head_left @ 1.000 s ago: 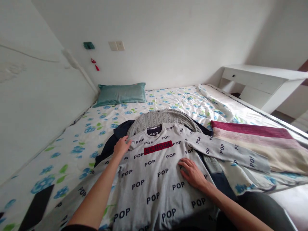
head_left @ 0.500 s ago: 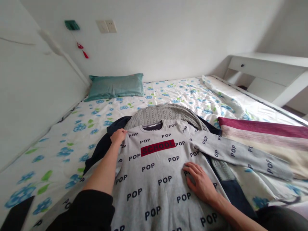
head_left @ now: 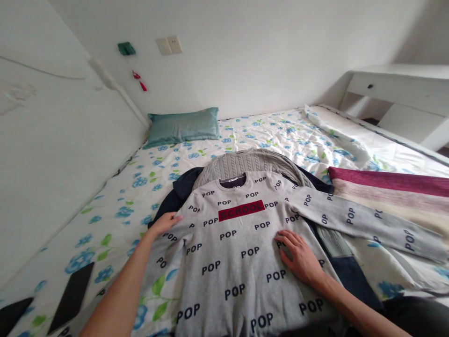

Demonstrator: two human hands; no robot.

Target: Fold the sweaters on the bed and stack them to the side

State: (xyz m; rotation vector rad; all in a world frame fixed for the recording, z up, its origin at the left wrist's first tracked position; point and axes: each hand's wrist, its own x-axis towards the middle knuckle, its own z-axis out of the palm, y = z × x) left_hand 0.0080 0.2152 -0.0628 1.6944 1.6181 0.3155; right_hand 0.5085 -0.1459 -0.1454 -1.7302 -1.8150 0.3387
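Note:
A light grey sweatshirt (head_left: 245,248) printed with POP and a dark red SCHOOL patch lies front up before me. My left hand (head_left: 165,223) is at its left-side sleeve, just below the shoulder, with the fingers closed on the cloth. My right hand (head_left: 298,255) rests flat on the right side of the chest, fingers a little apart and holding nothing. Beneath the sweatshirt lie a grey cable-knit sweater (head_left: 231,164) and a dark navy garment (head_left: 354,276), both partly covered. One sweatshirt sleeve stretches out to the right; the other runs down behind my left forearm.
Everything lies on a bed with a blue-flowered sheet (head_left: 122,213). A striped maroon and cream cloth (head_left: 389,187) is at the right. A teal pillow (head_left: 182,126) sits by the wall. A flat black object (head_left: 72,297) lies lower left. A white desk (head_left: 396,93) stands back right.
My left hand has moved from the sweatshirt's shoulder down and outward to the upper sleeve. My right hand stays on the chest. The view has shifted slightly.

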